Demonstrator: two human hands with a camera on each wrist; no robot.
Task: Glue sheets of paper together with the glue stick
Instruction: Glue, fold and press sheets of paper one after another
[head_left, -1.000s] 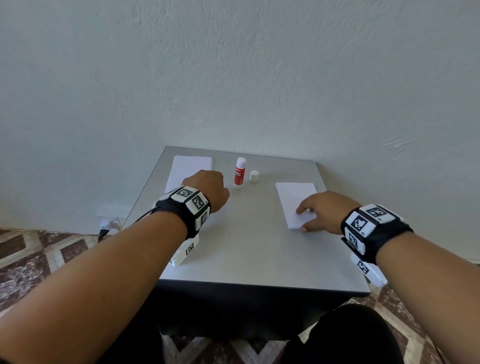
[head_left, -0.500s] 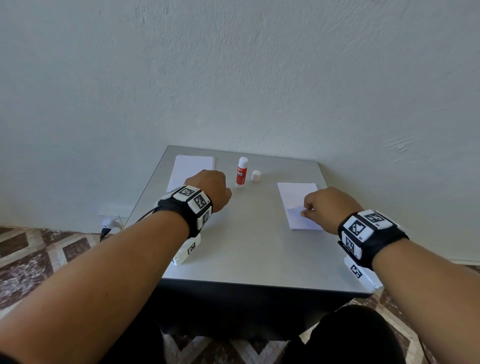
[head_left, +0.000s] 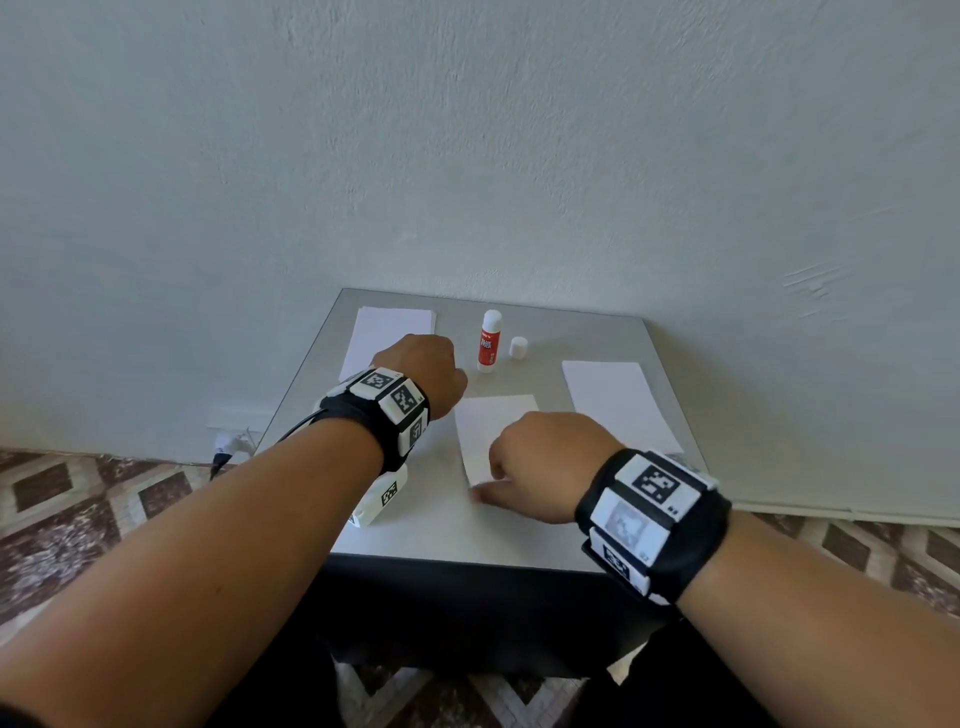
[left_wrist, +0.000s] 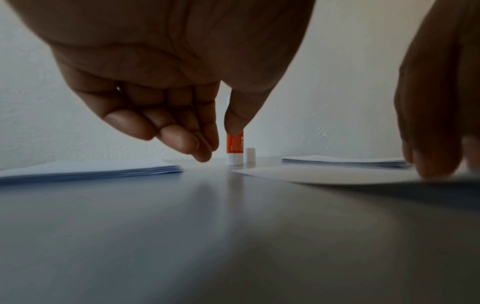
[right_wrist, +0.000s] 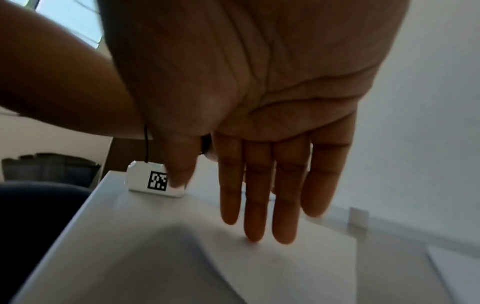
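A red and white glue stick (head_left: 488, 343) stands uncapped at the back of the grey table (head_left: 519, 535), its white cap (head_left: 518, 347) just to its right. One stack of white paper (head_left: 395, 338) lies at the back left, another stack (head_left: 618, 405) at the right. A single sheet (head_left: 493, 431) lies in the middle. My right hand (head_left: 540, 467) rests on it; in the right wrist view the straight fingertips (right_wrist: 259, 236) touch the sheet (right_wrist: 272, 267). My left hand (head_left: 426, 371) hovers left of the glue stick (left_wrist: 234, 152), fingers (left_wrist: 182, 142) loosely curled, holding nothing.
The table stands against a white wall, with its front edge close to my body and dark legs below it. A white tagged box (head_left: 382, 496) hangs under my left wrist above the tabletop. A plug and cable (head_left: 228, 447) lie on the patterned floor at the left.
My right hand pinched the top sheet of the right stack, then carried it left to the middle of the table and flattened onto it. The left hand stayed almost still.
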